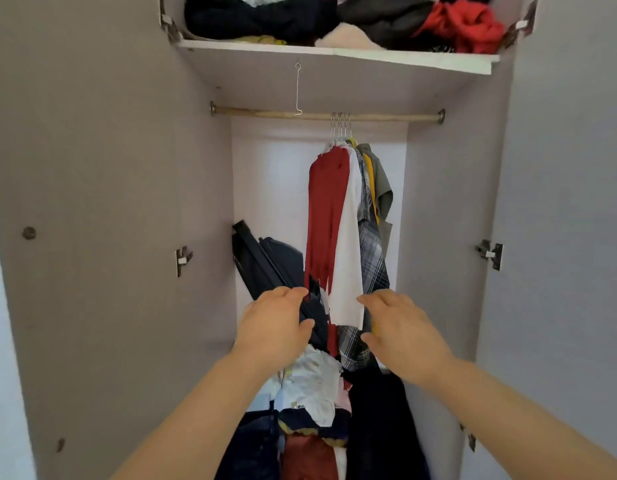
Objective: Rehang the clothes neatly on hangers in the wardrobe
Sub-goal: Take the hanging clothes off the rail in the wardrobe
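Reaching into the wardrobe (265, 185) with left hand (276, 323) and right hand (400, 327), both loosely spread, gripping nothing, flanking the hems of a red shirt (326, 216) and white shirt (348, 244) hanging on the rail (265, 113). Probably handling light, limp and slippy; likely needing taking by the shoulders or hanger hook, not the hem. Also showing a heap of clothes (310, 386) below.

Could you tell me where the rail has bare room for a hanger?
The rail is bare left of the bunched hangers, save one wire hook, and again right of them. The shelf above and the floor pile are crowded.
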Available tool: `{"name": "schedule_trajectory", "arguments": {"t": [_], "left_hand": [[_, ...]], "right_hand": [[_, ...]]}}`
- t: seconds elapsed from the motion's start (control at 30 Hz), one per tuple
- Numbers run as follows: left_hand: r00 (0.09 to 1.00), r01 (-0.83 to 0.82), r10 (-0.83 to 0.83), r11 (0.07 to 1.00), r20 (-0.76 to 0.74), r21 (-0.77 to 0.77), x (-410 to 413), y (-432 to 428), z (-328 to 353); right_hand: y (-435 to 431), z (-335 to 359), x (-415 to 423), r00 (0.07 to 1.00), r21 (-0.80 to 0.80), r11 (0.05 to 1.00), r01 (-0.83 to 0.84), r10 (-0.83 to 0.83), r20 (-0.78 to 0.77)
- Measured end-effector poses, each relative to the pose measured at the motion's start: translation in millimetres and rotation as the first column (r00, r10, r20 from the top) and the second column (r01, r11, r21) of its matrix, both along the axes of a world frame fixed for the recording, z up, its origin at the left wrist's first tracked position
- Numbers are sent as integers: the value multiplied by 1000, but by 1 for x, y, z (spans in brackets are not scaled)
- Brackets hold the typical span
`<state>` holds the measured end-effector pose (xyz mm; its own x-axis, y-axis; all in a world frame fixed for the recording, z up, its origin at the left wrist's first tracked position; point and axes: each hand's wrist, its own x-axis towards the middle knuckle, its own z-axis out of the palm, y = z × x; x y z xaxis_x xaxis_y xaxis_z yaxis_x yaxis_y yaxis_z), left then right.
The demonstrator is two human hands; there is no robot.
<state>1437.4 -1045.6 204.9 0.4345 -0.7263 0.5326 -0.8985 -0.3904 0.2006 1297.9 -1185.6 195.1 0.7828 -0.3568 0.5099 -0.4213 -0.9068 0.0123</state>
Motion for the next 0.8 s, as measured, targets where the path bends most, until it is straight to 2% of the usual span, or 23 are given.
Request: {"name": "schedule_trajectory", "arguments": {"t": [0.5, 0.8], "left_hand": [[987, -127, 141, 979, 80, -157, 157, -179, 90], [988, -54, 89, 964, 128, -260, 258, -260, 131]], "right_hand": [[-184, 104, 190, 973, -239, 955, -174, 204, 107], [-264, 171, 300, 968, -391, 919, -50, 141, 206]]}}
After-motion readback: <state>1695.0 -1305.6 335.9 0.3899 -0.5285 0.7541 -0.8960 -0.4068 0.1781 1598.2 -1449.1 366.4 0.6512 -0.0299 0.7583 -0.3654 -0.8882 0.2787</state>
